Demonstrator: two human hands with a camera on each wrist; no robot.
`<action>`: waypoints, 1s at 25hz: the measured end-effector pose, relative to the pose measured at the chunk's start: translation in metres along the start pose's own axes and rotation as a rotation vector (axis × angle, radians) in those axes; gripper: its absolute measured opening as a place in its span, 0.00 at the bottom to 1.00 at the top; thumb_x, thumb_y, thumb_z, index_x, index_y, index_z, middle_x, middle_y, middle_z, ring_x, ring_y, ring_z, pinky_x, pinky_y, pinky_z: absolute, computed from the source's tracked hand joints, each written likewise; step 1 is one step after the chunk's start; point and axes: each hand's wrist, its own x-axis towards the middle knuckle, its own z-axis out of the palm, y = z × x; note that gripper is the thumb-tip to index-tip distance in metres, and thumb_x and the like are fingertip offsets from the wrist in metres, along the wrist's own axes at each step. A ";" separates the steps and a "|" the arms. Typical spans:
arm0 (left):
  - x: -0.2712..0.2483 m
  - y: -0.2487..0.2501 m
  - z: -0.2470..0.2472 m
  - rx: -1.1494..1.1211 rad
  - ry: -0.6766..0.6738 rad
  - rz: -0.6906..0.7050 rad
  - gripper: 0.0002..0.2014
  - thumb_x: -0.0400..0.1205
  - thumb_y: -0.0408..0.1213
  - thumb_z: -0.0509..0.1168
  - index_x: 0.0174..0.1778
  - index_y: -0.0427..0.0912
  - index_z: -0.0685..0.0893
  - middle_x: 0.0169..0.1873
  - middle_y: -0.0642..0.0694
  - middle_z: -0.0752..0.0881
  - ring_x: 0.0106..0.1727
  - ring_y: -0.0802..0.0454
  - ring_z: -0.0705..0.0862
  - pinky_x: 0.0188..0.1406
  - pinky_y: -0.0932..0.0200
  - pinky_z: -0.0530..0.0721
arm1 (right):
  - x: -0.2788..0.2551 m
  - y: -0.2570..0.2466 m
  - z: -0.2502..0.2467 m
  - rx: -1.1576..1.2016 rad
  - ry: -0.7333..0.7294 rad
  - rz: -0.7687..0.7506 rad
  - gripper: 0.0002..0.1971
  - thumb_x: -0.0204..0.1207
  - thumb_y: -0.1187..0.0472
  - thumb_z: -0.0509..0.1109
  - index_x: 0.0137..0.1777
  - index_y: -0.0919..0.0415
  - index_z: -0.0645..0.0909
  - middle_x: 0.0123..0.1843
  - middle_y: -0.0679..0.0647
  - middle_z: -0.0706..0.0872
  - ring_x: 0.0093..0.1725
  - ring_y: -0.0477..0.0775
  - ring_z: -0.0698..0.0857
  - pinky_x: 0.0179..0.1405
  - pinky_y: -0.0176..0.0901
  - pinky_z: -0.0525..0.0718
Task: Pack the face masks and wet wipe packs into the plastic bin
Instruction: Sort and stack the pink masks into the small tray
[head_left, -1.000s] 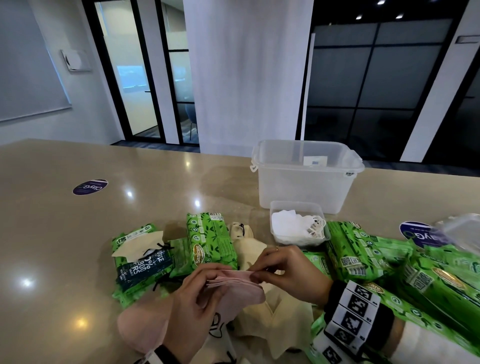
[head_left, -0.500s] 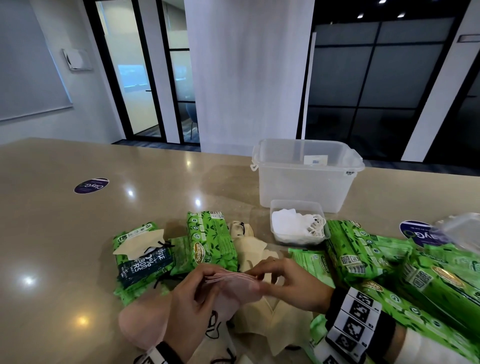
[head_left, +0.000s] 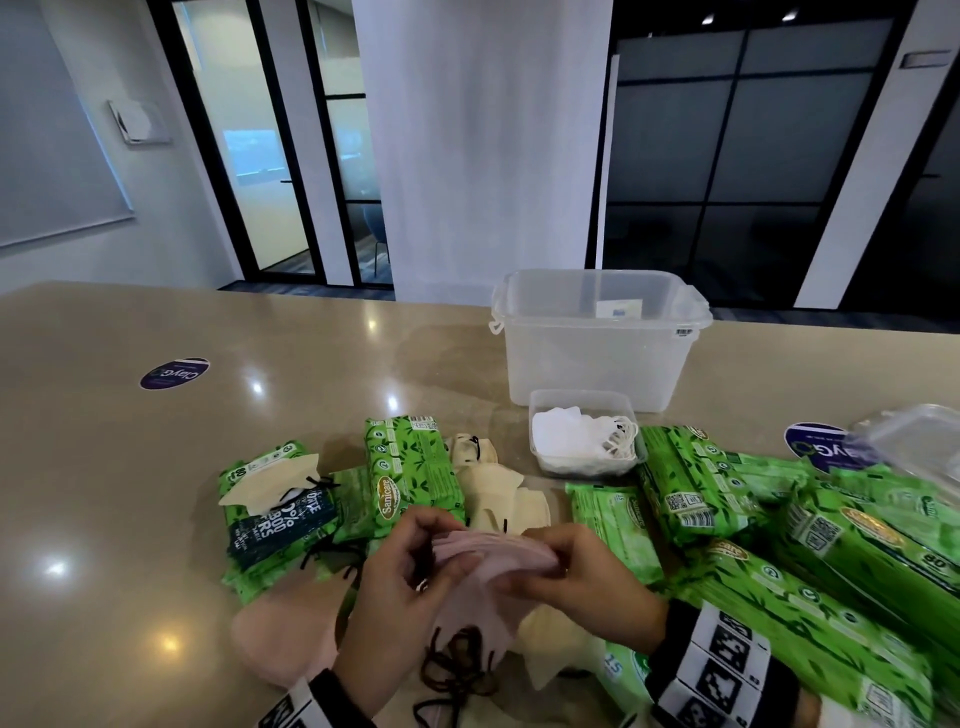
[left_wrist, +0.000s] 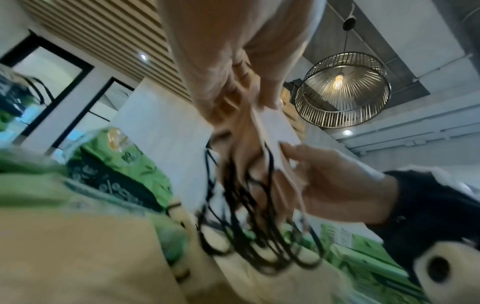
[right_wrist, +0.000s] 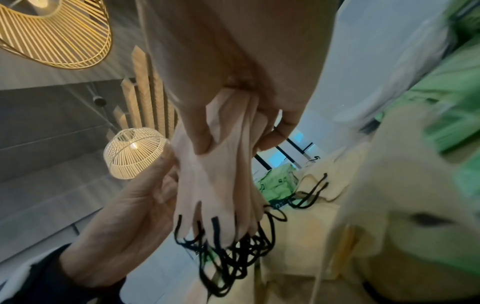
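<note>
Both hands hold a stack of pink face masks (head_left: 488, 558) with black ear loops just above the table's near edge. My left hand (head_left: 431, 551) grips the stack's left end, my right hand (head_left: 550, 558) pinches its right end. In the right wrist view the thumb (right_wrist: 200, 135) presses on the pink masks (right_wrist: 221, 185), whose loops dangle below. The left wrist view shows the same stack (left_wrist: 249, 156) with my right hand (left_wrist: 332, 185) beside it. The clear plastic bin (head_left: 597, 358) stands open at the back. Green wet wipe packs (head_left: 410, 478) lie around the hands.
A small clear tub (head_left: 540, 415) with white masks sits in front of the bin. Beige masks (head_left: 498, 493) lie behind my hands, and one pink mask (head_left: 280, 639) lies at the left. Several more wipe packs (head_left: 691, 493) crowd the right side. A clear lid (head_left: 919, 441) rests at far right.
My right hand has slid from the stack's top edge to its right end. The stack now sits flatter between both hands. Nothing else on the table has moved.
</note>
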 end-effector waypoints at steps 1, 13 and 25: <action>0.001 0.004 -0.002 -0.010 -0.032 -0.017 0.14 0.72 0.46 0.75 0.50 0.54 0.81 0.50 0.46 0.88 0.52 0.51 0.87 0.52 0.60 0.85 | -0.002 0.003 -0.003 0.037 0.052 0.029 0.06 0.68 0.60 0.80 0.44 0.58 0.90 0.43 0.53 0.92 0.43 0.48 0.88 0.43 0.45 0.85; 0.004 -0.018 -0.120 1.098 -0.253 -0.374 0.15 0.75 0.51 0.72 0.55 0.57 0.77 0.54 0.56 0.78 0.53 0.57 0.81 0.52 0.58 0.80 | -0.036 0.034 -0.043 0.344 0.377 0.336 0.39 0.46 0.46 0.87 0.56 0.67 0.84 0.48 0.65 0.91 0.47 0.67 0.90 0.43 0.56 0.89; -0.011 -0.034 -0.129 1.402 -0.450 -0.563 0.47 0.64 0.55 0.75 0.78 0.59 0.60 0.65 0.47 0.62 0.69 0.46 0.65 0.60 0.52 0.81 | -0.054 0.041 -0.043 0.478 0.300 0.327 0.24 0.66 0.58 0.80 0.59 0.71 0.81 0.47 0.75 0.88 0.37 0.73 0.87 0.28 0.54 0.88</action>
